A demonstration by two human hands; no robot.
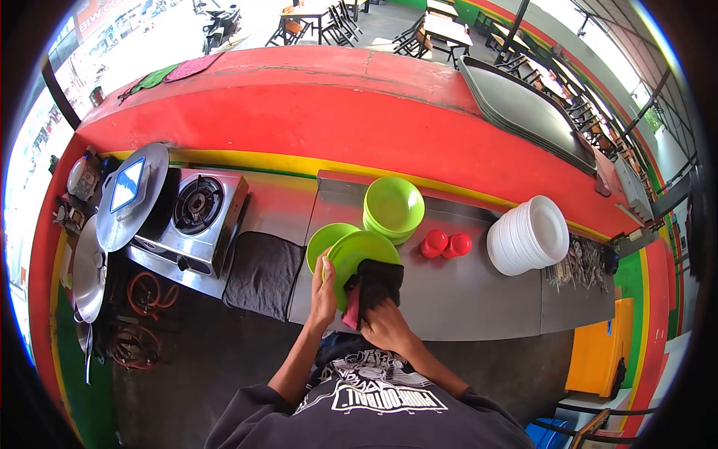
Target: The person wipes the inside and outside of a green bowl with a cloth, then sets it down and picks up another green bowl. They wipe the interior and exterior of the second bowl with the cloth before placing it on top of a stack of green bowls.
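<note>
My left hand (324,294) grips the rim of a green plate (351,258), tilted above the counter's front edge. Bunched in my right hand (385,323) is a dark cloth (380,284) with a pink part (351,310), pressed against the plate's right side. Behind the held plate, a second green plate (320,243) shows at the left. A stack of green bowls (393,206) stands just beyond my hands. Two red containers (446,244) are to the right of the bowls.
White plates (528,235) are stacked at the right, beside a pile of cutlery (576,266). At the left are a gas stove (198,206), a folded black cloth (262,273) and a round metal lid (149,179). Large trays (523,105) lean on the red ledge (299,97).
</note>
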